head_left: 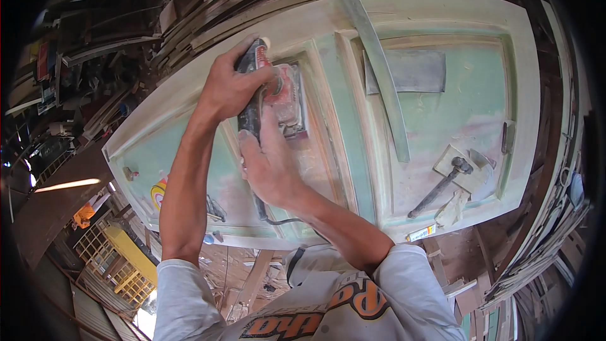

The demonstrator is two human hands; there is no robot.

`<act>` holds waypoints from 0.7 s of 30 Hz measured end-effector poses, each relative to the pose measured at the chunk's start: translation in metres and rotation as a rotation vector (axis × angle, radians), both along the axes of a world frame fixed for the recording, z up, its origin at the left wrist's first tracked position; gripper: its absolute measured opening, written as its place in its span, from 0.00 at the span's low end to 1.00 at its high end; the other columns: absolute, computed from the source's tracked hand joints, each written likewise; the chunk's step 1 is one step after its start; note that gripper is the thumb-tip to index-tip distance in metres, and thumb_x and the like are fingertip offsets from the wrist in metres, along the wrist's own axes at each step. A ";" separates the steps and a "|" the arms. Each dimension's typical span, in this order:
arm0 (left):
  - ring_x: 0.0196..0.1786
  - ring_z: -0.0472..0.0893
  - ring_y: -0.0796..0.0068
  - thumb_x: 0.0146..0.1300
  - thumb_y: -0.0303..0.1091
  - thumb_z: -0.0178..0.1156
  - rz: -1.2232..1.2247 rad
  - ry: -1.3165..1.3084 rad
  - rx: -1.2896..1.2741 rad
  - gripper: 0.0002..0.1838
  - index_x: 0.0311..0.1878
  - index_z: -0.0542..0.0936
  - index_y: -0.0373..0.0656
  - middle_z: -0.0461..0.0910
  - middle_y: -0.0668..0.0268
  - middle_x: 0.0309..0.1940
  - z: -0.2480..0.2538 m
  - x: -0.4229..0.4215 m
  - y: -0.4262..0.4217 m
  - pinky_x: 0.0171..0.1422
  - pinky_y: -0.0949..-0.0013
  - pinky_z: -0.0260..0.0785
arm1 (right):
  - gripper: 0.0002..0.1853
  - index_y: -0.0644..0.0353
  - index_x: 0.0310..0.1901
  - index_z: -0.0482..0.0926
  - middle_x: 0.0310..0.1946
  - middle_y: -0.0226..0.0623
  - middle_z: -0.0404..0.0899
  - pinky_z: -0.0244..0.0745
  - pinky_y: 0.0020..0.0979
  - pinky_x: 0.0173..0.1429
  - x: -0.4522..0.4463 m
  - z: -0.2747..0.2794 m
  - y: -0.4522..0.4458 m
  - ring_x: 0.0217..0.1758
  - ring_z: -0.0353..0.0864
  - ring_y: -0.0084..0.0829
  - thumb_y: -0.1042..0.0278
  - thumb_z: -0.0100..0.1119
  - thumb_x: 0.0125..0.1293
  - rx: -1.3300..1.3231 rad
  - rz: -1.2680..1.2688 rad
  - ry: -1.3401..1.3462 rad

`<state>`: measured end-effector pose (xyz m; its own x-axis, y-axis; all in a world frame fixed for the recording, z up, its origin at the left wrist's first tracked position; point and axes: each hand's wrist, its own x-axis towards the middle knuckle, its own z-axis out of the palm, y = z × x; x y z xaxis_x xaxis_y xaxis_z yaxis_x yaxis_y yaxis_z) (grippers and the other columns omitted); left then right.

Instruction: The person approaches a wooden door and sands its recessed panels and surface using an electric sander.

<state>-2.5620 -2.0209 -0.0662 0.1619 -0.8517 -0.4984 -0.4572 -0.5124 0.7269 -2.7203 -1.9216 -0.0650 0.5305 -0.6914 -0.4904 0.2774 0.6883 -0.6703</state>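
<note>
A red and black power sander rests on the panelled wooden door, which has pale green and whitish patches. My left hand is closed round the upper part of the black body, its thumb lying across toward the red housing. Lower down, my right hand grips the near end of the same tool from the right side. The sander's flat base lies within a recessed door panel, against its raised moulding. A black cord runs from below the tool toward my body.
A long flat metal strip crosses the door beside a grey sheet. A hammer lies at the right near a square pad. Timber strips are stacked beyond the door. A yellow lattice piece stands at lower left.
</note>
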 end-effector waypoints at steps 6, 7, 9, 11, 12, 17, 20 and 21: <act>0.48 0.84 0.76 0.66 0.40 0.77 0.011 -0.088 0.001 0.47 0.85 0.75 0.26 0.90 0.65 0.46 0.003 0.020 0.014 0.62 0.70 0.79 | 0.27 0.69 0.78 0.60 0.42 0.51 0.80 0.78 0.48 0.47 0.012 0.008 -0.002 0.41 0.83 0.45 0.66 0.54 0.87 -0.040 0.034 0.006; 0.48 0.84 0.76 0.66 0.40 0.77 0.010 -0.090 0.002 0.47 0.85 0.75 0.26 0.90 0.65 0.46 0.003 0.024 0.015 0.62 0.70 0.79 | 0.31 0.76 0.78 0.58 0.47 0.69 0.84 0.79 0.59 0.59 0.013 0.010 -0.004 0.51 0.88 0.65 0.66 0.55 0.85 -0.008 0.072 -0.018; 0.49 0.85 0.76 0.66 0.40 0.77 -0.002 -0.110 0.002 0.46 0.85 0.76 0.26 0.90 0.64 0.48 0.006 0.029 0.018 0.63 0.70 0.79 | 0.31 0.76 0.79 0.57 0.47 0.70 0.84 0.79 0.59 0.59 0.017 0.010 -0.002 0.51 0.88 0.66 0.66 0.55 0.85 -0.008 0.082 -0.015; 0.50 0.85 0.76 0.66 0.39 0.77 0.009 -0.092 0.008 0.46 0.84 0.76 0.26 0.91 0.63 0.49 0.004 0.036 0.023 0.64 0.70 0.79 | 0.32 0.77 0.79 0.57 0.47 0.70 0.84 0.79 0.59 0.59 0.024 0.008 0.004 0.51 0.88 0.66 0.66 0.56 0.85 -0.009 0.089 -0.008; 0.50 0.85 0.76 0.66 0.39 0.78 0.022 -0.074 0.014 0.46 0.84 0.76 0.26 0.91 0.63 0.49 0.002 0.037 0.024 0.64 0.70 0.79 | 0.32 0.77 0.79 0.57 0.47 0.70 0.84 0.79 0.59 0.59 0.028 0.006 0.007 0.51 0.88 0.67 0.66 0.56 0.85 -0.054 0.058 0.000; 0.50 0.85 0.76 0.66 0.39 0.78 0.006 -0.078 -0.004 0.46 0.85 0.76 0.27 0.91 0.63 0.49 -0.001 0.035 0.019 0.63 0.69 0.80 | 0.25 0.61 0.79 0.61 0.40 0.37 0.78 0.79 0.39 0.38 0.030 0.002 0.012 0.32 0.79 0.27 0.66 0.53 0.89 -0.120 -0.017 0.037; 0.49 0.85 0.76 0.66 0.39 0.78 0.004 -0.059 -0.007 0.47 0.85 0.76 0.27 0.91 0.64 0.47 0.004 0.020 0.012 0.61 0.69 0.80 | 0.23 0.62 0.77 0.62 0.40 0.36 0.78 0.78 0.38 0.38 0.018 0.004 0.006 0.33 0.80 0.26 0.65 0.53 0.89 -0.047 0.026 0.029; 0.48 0.85 0.77 0.66 0.39 0.77 0.010 -0.027 0.013 0.47 0.85 0.76 0.27 0.91 0.65 0.46 0.005 0.015 0.010 0.60 0.70 0.80 | 0.22 0.62 0.76 0.63 0.40 0.35 0.77 0.78 0.38 0.38 0.016 0.002 0.007 0.33 0.79 0.25 0.66 0.53 0.89 -0.065 0.012 0.047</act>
